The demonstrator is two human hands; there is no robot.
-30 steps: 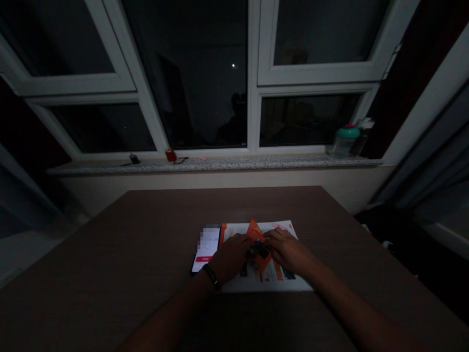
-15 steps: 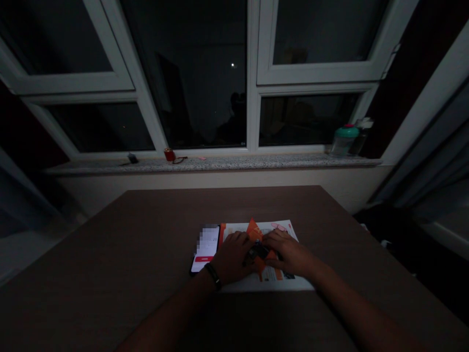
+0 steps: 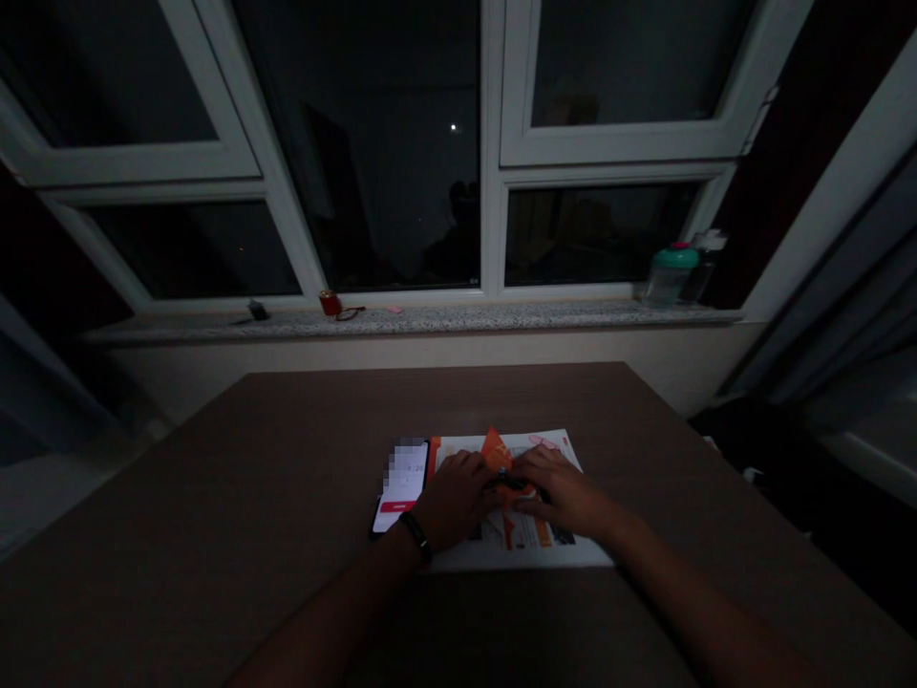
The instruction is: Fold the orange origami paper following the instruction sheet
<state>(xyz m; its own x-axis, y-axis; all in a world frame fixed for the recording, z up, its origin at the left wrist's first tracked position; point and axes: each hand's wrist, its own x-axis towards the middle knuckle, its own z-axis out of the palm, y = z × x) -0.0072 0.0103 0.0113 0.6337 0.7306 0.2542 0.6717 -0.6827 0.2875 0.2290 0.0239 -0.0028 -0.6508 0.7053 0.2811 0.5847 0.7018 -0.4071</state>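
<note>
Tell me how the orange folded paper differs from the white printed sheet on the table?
The orange folded paper is small and creased, with a corner poking up, while the white printed sheet is larger and lies flat on the table. The left hand and right hand press on the orange paper; the white sheet lies under it and under both hands. Both are paper and carry orange colour.

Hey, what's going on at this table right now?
A person sits at a dark table by a window at night. Both hands, the left hand and right hand, press on a folded orange paper lying on a printed sheet. A lit phone lies just left of the sheet. It is too dim to make out the fold.
</note>
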